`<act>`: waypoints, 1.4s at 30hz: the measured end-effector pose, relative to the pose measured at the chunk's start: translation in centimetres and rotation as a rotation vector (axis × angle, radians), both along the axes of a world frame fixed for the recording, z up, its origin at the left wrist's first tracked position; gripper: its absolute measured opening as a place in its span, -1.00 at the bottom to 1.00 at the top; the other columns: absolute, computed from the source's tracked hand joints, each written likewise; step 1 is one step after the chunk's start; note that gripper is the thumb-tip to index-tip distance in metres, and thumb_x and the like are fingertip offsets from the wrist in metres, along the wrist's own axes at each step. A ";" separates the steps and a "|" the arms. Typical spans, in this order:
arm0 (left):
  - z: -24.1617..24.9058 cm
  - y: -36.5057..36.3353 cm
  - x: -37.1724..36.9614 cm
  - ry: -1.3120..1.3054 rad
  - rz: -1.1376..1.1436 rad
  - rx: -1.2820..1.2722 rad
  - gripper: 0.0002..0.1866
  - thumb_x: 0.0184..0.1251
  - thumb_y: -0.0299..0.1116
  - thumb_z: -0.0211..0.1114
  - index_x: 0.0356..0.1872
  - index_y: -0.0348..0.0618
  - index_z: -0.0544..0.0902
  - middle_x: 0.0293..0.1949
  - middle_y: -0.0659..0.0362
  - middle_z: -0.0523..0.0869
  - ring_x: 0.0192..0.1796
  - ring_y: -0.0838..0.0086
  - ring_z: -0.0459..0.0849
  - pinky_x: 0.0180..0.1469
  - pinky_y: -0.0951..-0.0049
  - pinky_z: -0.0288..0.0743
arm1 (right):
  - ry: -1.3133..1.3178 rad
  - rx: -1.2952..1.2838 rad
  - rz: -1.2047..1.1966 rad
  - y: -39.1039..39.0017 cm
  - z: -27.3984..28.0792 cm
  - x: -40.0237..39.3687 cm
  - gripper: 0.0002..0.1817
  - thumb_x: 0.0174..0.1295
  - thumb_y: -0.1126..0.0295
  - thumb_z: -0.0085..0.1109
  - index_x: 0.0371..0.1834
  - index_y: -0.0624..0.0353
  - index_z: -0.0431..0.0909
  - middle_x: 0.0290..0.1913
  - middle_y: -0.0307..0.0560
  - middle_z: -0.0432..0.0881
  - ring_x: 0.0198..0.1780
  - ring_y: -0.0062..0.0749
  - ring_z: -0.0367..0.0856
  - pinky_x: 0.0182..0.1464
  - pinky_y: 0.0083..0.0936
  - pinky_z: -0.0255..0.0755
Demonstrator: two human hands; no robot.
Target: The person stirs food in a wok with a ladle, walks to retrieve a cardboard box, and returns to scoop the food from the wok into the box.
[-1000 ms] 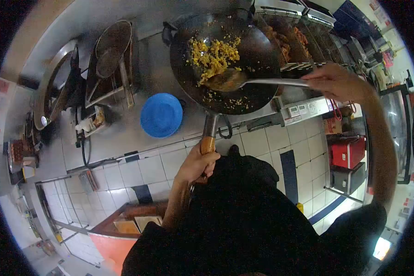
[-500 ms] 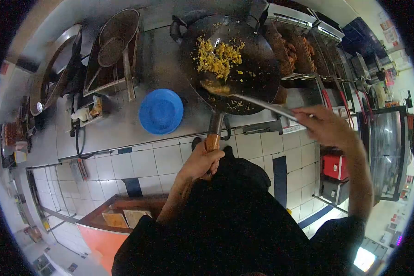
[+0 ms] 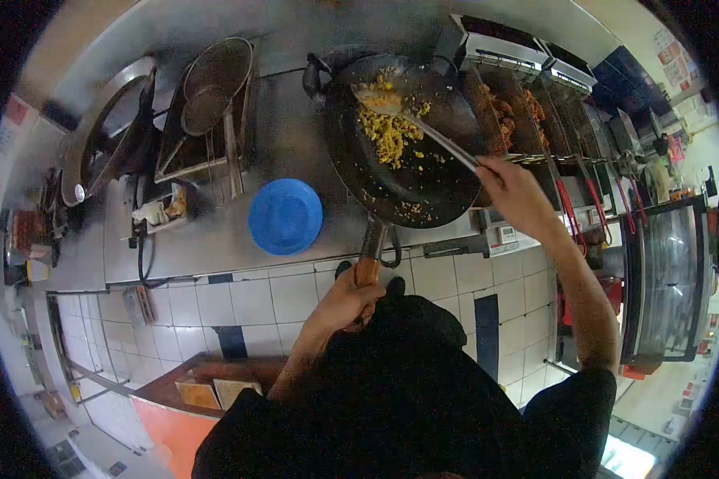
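My left hand [image 3: 345, 302] is closed round the wooden handle [image 3: 367, 270] of a large dark wok [image 3: 447, 191]. Yellow crumbled food that looks like scrambled egg [image 3: 390, 144] lies in the wok, with small bits scattered over its inner wall. In my right hand [image 3: 519, 195] is the long metal handle of a wok spatula [image 3: 443, 140]. Its broad head rests in the food near the far side of the wok, partly covered with yellow bits. To the left of the wok, a blue plate [image 3: 285, 216] sits on the steel counter.
Strainers [image 3: 216, 84] lie over a tray at the back left. Fryer baskets [image 3: 495, 120] with browned fried food stand right of the wok, their red handles [image 3: 566, 209] pointing toward me. A small tray [image 3: 168, 209] sits at left. Tiled floor [image 3: 295, 291] lies below the counter edge.
My right hand has pushed the spatula head from the wok's near side to its far left, spreading the yellow food. My left hand keeps its hold; the whole view has shifted slightly.
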State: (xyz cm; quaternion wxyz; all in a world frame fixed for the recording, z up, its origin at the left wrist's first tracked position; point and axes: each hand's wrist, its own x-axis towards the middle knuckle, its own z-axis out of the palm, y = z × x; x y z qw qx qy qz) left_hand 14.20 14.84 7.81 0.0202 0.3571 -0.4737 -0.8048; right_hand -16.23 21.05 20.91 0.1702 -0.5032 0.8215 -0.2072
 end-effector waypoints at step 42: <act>1.4 -2.7 4.4 0.064 -0.045 0.146 -0.74 0.37 -0.45 0.37 -0.10 -0.10 0.42 -0.61 0.31 0.41 -0.69 0.64 0.35 -0.64 0.50 0.27 | 0.058 0.537 0.081 6.7 4.8 -12.9 -0.60 0.38 0.09 0.33 0.14 0.08 0.74 -0.43 -0.10 0.76 -0.46 -0.58 0.58 -0.34 -0.48 0.49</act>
